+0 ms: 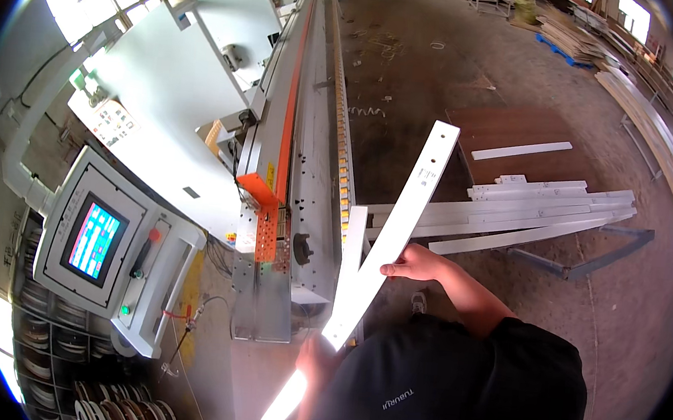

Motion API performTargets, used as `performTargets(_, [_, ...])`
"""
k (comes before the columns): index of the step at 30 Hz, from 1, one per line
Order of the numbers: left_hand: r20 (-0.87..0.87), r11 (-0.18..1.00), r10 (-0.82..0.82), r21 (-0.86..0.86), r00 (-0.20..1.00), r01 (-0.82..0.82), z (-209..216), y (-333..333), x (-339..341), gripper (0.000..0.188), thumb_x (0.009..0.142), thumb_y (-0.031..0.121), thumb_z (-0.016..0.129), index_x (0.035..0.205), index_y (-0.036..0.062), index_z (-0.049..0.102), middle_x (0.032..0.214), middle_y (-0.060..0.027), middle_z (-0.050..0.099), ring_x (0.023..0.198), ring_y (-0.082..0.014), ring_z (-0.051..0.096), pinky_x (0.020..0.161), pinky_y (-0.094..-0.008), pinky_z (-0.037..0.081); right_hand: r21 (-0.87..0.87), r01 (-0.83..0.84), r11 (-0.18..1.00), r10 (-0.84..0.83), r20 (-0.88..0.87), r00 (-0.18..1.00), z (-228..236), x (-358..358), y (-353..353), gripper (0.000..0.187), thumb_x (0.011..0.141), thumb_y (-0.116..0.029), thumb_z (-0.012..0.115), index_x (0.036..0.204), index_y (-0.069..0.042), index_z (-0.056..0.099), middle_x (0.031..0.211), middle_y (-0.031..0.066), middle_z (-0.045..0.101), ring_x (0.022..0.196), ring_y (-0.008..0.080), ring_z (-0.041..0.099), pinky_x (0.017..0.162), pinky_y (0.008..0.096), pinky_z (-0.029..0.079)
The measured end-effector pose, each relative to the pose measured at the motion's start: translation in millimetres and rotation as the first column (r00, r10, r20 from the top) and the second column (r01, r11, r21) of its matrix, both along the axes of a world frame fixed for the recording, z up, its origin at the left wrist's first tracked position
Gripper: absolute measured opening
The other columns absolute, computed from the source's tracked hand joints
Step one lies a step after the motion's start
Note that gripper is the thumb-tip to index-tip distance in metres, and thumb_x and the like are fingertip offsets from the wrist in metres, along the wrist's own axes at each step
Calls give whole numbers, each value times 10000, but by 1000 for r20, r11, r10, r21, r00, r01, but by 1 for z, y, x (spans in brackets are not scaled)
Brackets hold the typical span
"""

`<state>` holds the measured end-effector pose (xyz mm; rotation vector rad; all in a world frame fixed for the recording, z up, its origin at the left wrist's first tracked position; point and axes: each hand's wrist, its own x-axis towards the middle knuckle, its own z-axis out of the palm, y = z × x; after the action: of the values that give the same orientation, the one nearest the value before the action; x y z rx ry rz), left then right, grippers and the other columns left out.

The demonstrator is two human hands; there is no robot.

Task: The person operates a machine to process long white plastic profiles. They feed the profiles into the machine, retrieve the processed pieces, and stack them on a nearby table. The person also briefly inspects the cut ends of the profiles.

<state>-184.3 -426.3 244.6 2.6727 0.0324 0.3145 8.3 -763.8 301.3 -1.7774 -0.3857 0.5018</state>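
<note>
A long white board [404, 216] with small holes near its far end lies slantwise in front of my body, held in both hands. My right hand [418, 263] grips its right edge about midway, thumb on the upper face and the other fingers out of sight beneath. Lower down, my left hand [316, 355] is closed around the board near its bright near end; glare hides part of the fingers. Close to its left side stands a second, narrower white strip [355, 240], partly covered by the held board.
To my left runs a long machine [260, 303] with an orange bracket [262, 194] and a control panel [94, 237]. Rolls of banding [127, 412] sit at lower left. On the right are stacked white boards [512, 212], a brown panel [512, 129] and a grey metal frame [613, 254].
</note>
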Motion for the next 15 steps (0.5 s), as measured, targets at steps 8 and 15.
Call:
performTargets(8, [-231, 984, 178, 50, 957, -171, -51, -1, -7, 741, 742, 508, 898, 1297, 98, 625, 1159, -146, 708, 1097, -366, 699, 909, -496, 577, 201, 389, 899, -409, 67, 910, 69, 13, -80, 536, 1048, -299, 698, 1504, -69, 534, 1390, 108, 714, 776, 104, 695, 697, 257, 544])
performTargets(15, [-17, 945, 245, 227, 969, -235, -161, 23, -17, 440, 841, 300, 735, 1217, 79, 677, 1141, -177, 703, 1048, -382, 681, 855, -508, 558, 591, 218, 776, -528, 422, 737, 179, 36, -116, 843, 1045, -467, 633, 1674, -50, 258, 1665, 236, 418, 722, 100, 619, 673, 234, 532])
